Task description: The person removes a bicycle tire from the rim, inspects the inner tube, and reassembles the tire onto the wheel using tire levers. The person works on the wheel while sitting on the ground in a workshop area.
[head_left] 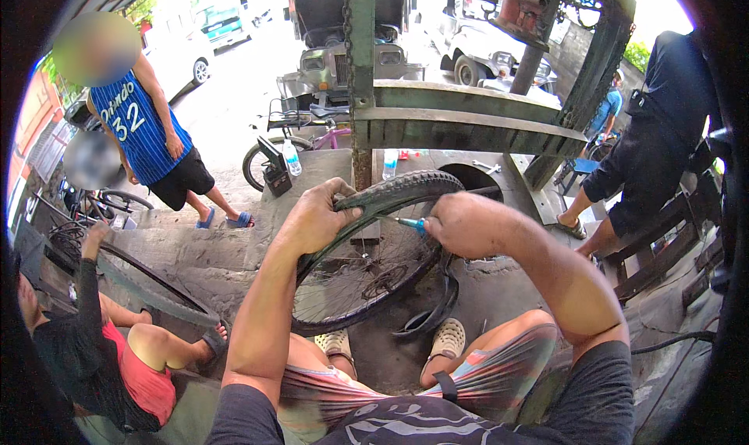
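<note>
A bicycle wheel with a black knobby tire (413,184) stands tilted between my legs, its thin spokes (367,277) showing inside the rim. My left hand (324,215) is closed round the tire at its upper left, with the thumb pressed on the sidewall. My right hand (466,225) grips a screwdriver (412,224) with a translucent blue handle. The shaft points left toward the tire's inner edge; whether its tip is under the bead I cannot tell. A black inner tube (447,293) hangs out at the wheel's right side and curls onto the ground.
Beyond the wheel rises a green steel press frame (468,125) with a chain. Two plastic bottles, one a clear bottle (291,158), and a black box (277,178) stand near it. At left, a seated person (86,351) handles another wheel (156,289); other people stand at both sides.
</note>
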Tool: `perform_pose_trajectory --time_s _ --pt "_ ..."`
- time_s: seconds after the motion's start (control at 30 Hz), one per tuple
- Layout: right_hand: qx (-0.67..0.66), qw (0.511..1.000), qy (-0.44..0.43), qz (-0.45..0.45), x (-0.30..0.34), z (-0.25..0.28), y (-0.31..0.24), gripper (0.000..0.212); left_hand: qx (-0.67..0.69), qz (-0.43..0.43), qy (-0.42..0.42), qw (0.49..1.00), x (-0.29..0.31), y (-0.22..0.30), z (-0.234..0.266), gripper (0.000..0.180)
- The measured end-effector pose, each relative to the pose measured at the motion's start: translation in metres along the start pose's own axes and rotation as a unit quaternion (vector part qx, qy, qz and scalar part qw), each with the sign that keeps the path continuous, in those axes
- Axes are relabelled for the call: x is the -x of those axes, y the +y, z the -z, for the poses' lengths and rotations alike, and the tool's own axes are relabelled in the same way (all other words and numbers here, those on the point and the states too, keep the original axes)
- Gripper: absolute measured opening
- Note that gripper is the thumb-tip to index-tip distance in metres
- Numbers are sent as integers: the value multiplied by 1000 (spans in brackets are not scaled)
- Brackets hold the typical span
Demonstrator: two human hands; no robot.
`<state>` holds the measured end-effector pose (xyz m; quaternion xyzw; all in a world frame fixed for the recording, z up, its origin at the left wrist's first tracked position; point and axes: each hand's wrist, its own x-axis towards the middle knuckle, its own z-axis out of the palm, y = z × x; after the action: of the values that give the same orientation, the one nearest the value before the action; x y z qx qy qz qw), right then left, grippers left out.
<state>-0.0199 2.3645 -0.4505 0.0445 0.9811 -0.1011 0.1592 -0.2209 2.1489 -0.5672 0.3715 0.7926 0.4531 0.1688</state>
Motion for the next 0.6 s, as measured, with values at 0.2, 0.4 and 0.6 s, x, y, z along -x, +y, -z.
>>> perform_pose_trajectory --time_s 0.2,0.4,0.6 --pt "-29 998 -59 -15 -18 15 -9 51 -23 -2 -3 1000 7 3 7 32" --pt "-273 950 144 -52 -15 -164 28 29 -76 12 -10 997 16 27 10 43" --pt "-389 872 296 28 -99 -258 6 34 -96 -63 -43 992 21 29 4 56"
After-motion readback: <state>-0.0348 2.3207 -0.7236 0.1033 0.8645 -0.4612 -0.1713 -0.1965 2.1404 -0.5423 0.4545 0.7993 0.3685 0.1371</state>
